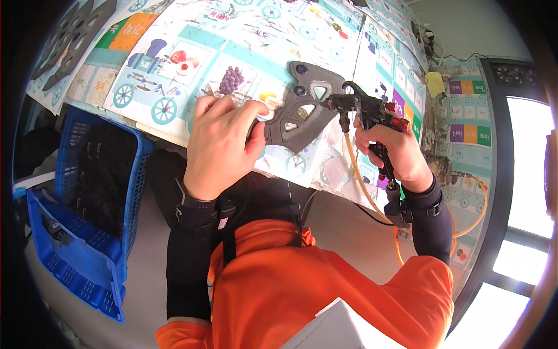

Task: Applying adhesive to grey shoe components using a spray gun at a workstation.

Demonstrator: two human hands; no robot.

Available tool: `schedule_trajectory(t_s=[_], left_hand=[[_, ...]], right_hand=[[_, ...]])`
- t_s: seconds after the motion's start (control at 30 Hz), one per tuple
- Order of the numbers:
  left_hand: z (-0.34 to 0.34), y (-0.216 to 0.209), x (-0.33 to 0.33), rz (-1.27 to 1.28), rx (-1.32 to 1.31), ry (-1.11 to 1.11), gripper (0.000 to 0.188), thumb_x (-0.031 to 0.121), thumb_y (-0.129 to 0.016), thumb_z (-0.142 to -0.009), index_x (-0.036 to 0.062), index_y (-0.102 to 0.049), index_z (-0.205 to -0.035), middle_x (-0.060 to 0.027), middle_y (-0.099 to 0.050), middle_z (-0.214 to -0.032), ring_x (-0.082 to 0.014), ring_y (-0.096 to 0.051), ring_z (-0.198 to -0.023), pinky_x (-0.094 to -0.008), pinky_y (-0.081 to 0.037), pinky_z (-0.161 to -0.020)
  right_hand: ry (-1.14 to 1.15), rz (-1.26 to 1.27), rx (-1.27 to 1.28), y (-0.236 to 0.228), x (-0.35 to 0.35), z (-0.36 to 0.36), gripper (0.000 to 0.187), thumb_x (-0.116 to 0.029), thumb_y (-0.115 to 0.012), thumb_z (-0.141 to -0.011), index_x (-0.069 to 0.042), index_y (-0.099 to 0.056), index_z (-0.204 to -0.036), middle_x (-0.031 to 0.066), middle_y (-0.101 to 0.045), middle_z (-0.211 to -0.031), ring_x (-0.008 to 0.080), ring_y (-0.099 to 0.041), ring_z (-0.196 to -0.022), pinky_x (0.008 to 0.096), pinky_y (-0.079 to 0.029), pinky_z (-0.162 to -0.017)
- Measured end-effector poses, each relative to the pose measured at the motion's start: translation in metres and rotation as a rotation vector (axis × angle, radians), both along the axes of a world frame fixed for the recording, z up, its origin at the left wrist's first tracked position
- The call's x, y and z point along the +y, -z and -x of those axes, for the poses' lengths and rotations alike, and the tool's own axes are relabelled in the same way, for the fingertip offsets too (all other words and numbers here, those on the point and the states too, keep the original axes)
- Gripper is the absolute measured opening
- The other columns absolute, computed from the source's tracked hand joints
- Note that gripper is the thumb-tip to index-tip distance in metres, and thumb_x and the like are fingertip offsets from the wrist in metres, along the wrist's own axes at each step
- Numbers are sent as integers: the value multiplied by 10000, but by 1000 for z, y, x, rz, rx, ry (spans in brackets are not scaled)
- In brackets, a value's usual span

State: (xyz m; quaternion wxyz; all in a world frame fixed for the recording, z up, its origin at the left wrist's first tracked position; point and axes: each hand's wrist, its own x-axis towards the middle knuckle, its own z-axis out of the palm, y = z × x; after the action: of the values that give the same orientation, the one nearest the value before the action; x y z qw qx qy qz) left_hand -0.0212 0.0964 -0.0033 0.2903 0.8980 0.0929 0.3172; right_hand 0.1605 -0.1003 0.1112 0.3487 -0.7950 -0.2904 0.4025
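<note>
The fingers of my left hand [222,142] are bent round the near left end of the gray part [317,121], thumb and forefinger grasping it there, perhaps because that end steadies the piece while leaving most of its face uncovered. The fingers of my right hand [395,152], just right of the gray part, are wrapped round the handle of a black spray gun [372,109]; whether the trigger is pulled I cannot tell. I have the gun's front end aimed left at the part's right edge, so near that I can't say if they touch, and the yellow hose [356,166] hangs down from the gun, probably so it stays off the piece. The gray part itself is matte and dark, broad and curved, with a wavy left edge, three cut-through openings and two round black spots at its far end. Under it, printed sheets [241,61] cover the counter [165,135], likely to protect it, and they are streaked with dark marks. Well left of the gray part lie more gray pieces [75,43]; left of it and nearer me, below the counter, stands a blue basket [138,186] with dark contents.
</note>
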Motion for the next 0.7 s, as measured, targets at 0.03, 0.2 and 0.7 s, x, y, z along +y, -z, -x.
schedule_trajectory(t_s=[0.03, 0.2, 0.7], left_hand=[[0, 0, 0, 0, 3, 2, 198, 54, -631, -744, 101, -572, -926, -35, -519, -590, -215, -513, -661, -358, -354, -740], [1, -1, -1, 0, -2, 0, 196, 54, -630, -745, 105, -574, -926, -32, -524, -597, -213, -514, -660, -358, -355, -742], [0, 1, -1, 14, -14, -9, 186, 58, -631, -743, 114, -577, -912, -22, -517, -608, -203, -518, -649, -350, -352, -733]], right_hand=[[0, 1, 0, -1, -1, 2, 156, -82, -485, -840, 35, -534, -932, 57, -511, -667, 69, -366, -462, 214, -291, -430], [29, -35, 11, -2, -12, 7, 137, -80, -483, -835, 32, -521, -903, 64, -506, -663, 74, -361, -443, 215, -283, -425], [203, 36, 195, -10, 18, 23, 99, -52, -527, -759, -10, -556, -843, 19, -512, -654, 71, -396, -433, 227, -293, -423]])
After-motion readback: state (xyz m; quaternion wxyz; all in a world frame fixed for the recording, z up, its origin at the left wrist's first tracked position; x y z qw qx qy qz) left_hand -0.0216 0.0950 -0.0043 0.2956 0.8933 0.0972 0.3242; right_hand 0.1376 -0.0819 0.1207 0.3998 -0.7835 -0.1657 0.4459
